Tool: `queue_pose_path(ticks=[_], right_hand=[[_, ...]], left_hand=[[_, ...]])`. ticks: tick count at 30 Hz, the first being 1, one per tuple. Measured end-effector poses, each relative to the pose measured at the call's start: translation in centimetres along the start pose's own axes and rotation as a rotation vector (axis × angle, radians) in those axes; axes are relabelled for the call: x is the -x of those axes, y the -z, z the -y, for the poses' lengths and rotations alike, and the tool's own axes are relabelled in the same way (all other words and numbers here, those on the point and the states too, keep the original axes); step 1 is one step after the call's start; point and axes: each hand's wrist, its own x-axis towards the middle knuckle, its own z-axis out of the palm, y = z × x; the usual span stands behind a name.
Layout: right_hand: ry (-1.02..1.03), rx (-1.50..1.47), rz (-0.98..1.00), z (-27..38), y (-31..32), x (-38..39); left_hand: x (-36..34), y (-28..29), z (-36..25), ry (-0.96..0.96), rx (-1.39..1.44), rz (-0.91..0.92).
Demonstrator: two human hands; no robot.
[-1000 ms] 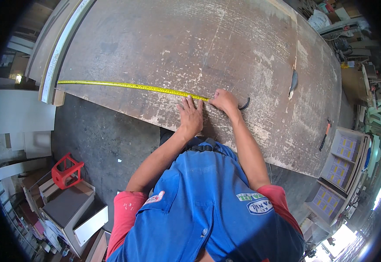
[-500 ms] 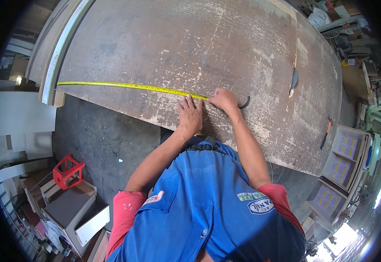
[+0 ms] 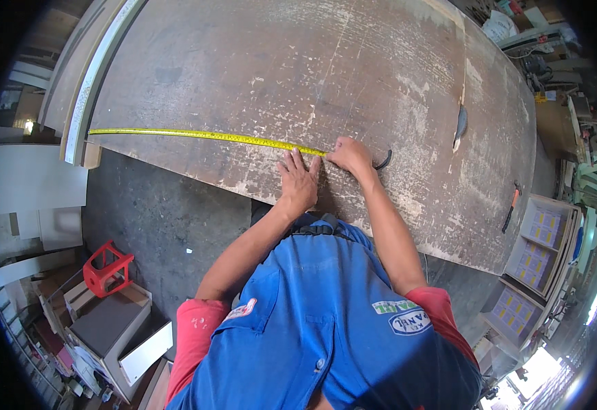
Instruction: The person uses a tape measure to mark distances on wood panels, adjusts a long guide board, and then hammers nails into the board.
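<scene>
While a worn brown tabletop (image 3: 196, 82) is filling the upper part of the head view, a yellow measuring tape (image 3: 209, 137) is lying stretched over it near its front edge, reaching from a pale rail (image 3: 95, 78) at the tabletop's left end. The left hand (image 3: 298, 184) is resting palm down on the tabletop, fingers extended and slightly spread, tips touching the tape without gripping it. The right hand (image 3: 350, 157) is holding the tape's right end on the tabletop with curled fingers; what else they are covering is hard to make out. Beside them a black curved piece (image 3: 387, 161) is lying on the tabletop, and an orange-and-black tool (image 3: 512, 208) is lying near its right end.
</scene>
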Motion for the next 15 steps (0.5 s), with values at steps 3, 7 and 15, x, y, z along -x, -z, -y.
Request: queue_pose_path(ticks=[3,7,15], right_hand=[[-0.009,-0.005,0.034,0.8,1.1,0.7],[-0.014,-0.012,0.07,1.1,1.6,1.0],[-0.021,-0.007,0.042,0.4,0.6,0.4]], left_hand=[[0.0,1.2,0.0,-0.017,-0.03,0.133],[0.0,1.7,-0.2,-0.022,-0.014,0.161],[0.1,1.7,-0.3,-0.015,-0.012,0.12]])
